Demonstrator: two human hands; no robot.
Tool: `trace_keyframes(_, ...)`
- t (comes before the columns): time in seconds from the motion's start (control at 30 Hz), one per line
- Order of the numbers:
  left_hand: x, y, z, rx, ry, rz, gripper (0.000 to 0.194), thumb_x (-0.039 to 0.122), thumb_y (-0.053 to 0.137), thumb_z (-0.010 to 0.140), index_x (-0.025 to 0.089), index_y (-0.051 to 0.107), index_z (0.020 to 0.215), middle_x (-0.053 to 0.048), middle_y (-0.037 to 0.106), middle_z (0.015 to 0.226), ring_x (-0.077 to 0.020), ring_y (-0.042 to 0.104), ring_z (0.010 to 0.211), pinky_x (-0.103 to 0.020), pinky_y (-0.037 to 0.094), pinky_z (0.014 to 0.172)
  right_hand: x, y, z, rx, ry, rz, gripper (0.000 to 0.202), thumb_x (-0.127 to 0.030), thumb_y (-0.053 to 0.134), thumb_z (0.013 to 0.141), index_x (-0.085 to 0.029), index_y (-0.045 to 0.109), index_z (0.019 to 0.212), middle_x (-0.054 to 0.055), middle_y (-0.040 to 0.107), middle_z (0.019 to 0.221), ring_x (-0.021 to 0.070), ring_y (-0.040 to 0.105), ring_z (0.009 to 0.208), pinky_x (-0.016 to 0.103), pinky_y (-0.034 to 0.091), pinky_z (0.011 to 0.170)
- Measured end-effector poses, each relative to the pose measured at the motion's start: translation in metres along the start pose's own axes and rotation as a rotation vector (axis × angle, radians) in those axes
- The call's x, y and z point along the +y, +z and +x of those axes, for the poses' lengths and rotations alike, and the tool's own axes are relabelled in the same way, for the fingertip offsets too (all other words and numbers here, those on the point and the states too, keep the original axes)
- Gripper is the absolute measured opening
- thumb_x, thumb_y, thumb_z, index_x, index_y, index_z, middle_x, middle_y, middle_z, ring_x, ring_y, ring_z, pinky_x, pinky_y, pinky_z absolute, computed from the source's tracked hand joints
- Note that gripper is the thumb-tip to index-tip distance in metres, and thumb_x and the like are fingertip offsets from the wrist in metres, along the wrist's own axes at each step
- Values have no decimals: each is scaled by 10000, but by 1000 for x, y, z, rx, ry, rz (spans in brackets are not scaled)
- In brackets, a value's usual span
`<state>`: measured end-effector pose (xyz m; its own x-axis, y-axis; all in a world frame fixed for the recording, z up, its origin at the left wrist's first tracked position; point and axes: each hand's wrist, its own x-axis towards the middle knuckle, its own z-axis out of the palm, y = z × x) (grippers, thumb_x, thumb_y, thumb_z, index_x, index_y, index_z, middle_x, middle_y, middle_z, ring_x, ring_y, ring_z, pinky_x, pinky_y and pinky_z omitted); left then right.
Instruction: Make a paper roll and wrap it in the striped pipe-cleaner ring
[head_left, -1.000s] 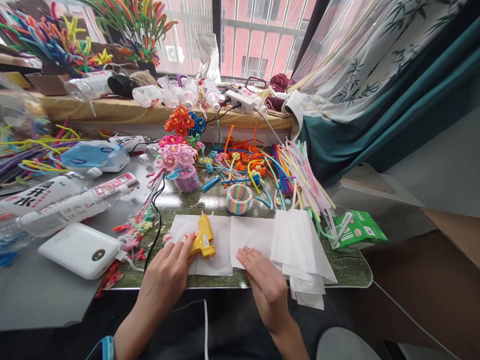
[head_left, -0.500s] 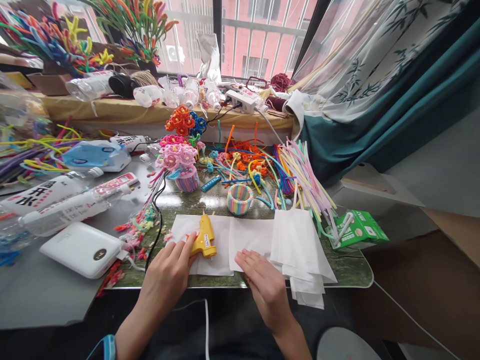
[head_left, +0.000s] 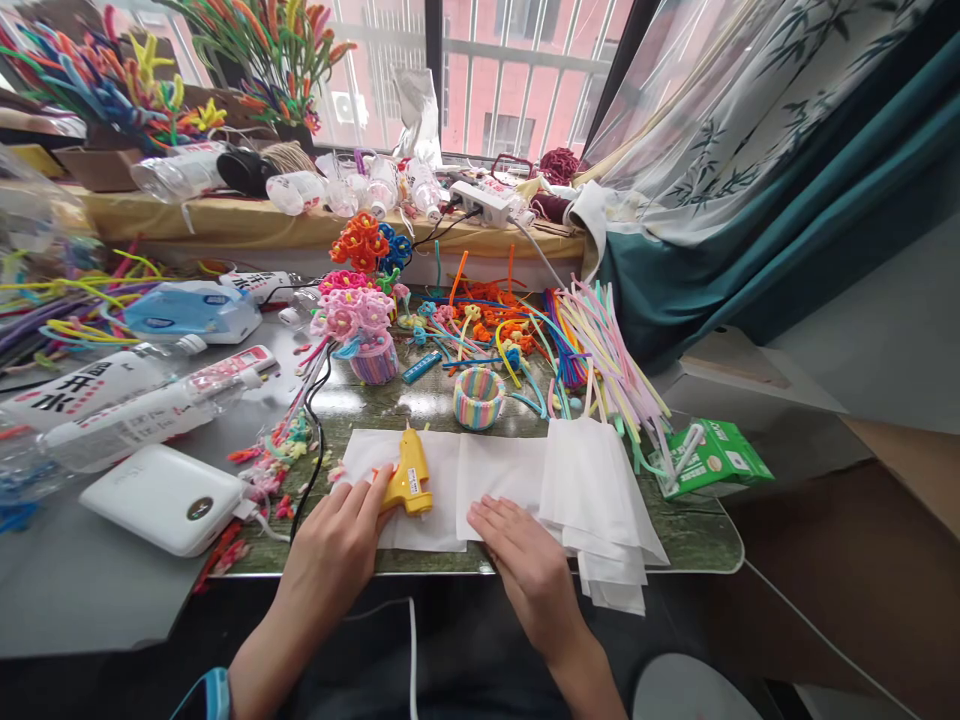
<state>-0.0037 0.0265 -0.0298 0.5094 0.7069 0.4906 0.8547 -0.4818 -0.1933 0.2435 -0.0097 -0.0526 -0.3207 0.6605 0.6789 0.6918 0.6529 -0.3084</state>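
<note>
A yellow hot glue gun (head_left: 412,478) lies on white tissue sheets (head_left: 436,535) near the table's front edge, its nozzle pointing away from me. My left hand (head_left: 339,528) is closed around its handle. Flat on the tissue to the right rests my right hand (head_left: 521,550), fingers stretched out and close together. Beyond it stands a small round basket (head_left: 480,398) with pastel stripes. Further right, a stack of folded white tissues (head_left: 592,480) hangs partly over the front edge.
Behind are a pot of pink fuzzy flowers (head_left: 360,320), scattered pipe cleaners (head_left: 600,340) and a green packet (head_left: 720,455). To the left lie a white power bank (head_left: 169,500), plastic bottles (head_left: 142,420) and a black cable (head_left: 319,440). A power strip (head_left: 484,203) sits on the windowsill.
Almost nothing differs. My right hand has shifted very slightly left on the tissue; my left hand and the glue gun stay in place.
</note>
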Motion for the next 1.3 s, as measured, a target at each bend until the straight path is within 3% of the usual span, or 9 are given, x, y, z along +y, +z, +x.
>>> trace_keyframes(0.3,-1,2,-1,9,-17,6,412,275,461,997,47,519,1335,-126,719,1016,-239,622,832,-356,482,759,1,-3,0,-47,-40,-27,426,77,438,887,-89,660,1211,86,741,1163,211,678,1140,389,547,1039)
trace_keyframes(0.6,0,1,0,-5,-12,17,410,278,432,1010,52,498,1346,-95,713,982,-234,612,822,-351,470,763,2,-1,-3,-73,-19,9,475,71,455,873,-117,642,1267,86,723,1208,212,656,1184,410,541,1056)
trace_keyframes(0.8,0,-2,2,-9,-10,19,413,286,426,1012,56,506,1345,-83,699,922,-235,610,796,-348,461,739,2,-2,-1,-89,8,22,451,-2,476,929,-173,621,1320,80,718,1220,210,655,1185,409,536,1060)
trace_keyframes(1.1,0,0,0,-13,-24,23,402,293,426,1009,51,546,1307,-105,704,929,-240,622,810,-352,473,761,2,-10,3,-181,-29,12,341,-163,554,965,-106,628,1293,129,693,1258,244,635,1215,429,530,1060)
trace_keyframes(1.3,-1,1,-2,-40,-40,12,424,311,393,1023,95,519,1364,-103,712,950,-233,641,825,-351,494,779,3,-12,1,-218,-45,-17,338,-189,575,959,-147,638,1289,121,680,1286,247,617,1239,423,524,1064)
